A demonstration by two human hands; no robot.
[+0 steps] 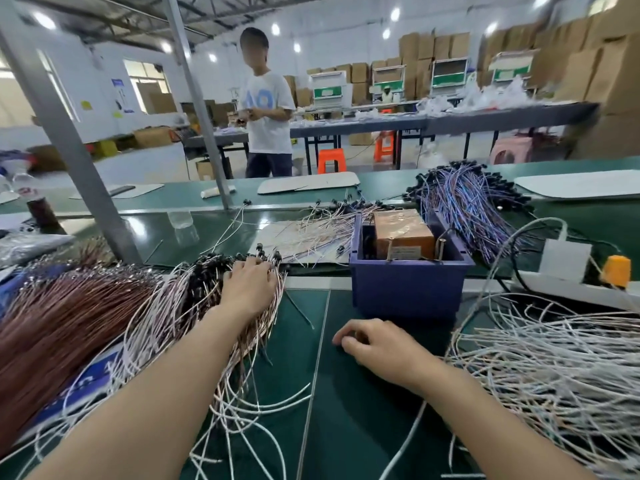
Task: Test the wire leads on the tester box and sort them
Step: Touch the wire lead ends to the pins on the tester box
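Left hand: the left hand (249, 285) is resting on top of the pale wire leads (194, 306), its fingers bending down among their black tips; whether it is gripping one I cannot tell.
Right hand: the right hand (377, 348) is sitting on the green mat (346, 427) with its fingers curling under. The thumb and forefinger are meeting over a small dark spot, and I cannot tell if they are pinching anything.
Tester box: the copper-brown tester box (403, 233) is standing inside the blue bin (408, 289), beyond the right hand and to the right of the left hand, with neither hand touching it.
Other leads: a white heap (554, 368) is lying just beside the right forearm. A brown bundle (59, 317) is spreading out left of the left arm. A blue-purple bundle (474, 202) is lying behind the bin, and loose leads are lying on a cardboard sheet (277, 233) to the bin's left.
Power strip: a white power strip (571, 278) is carrying an orange plug (616, 270) right of the bin.
Writing: the small plate on the tester box is showing marks too small to read. A blue sheet (93, 375) under the pale leads is bearing white characters that the wires are hiding.
Background: a person in a white T-shirt (268, 112) with blurred blue figures is standing across the bench.
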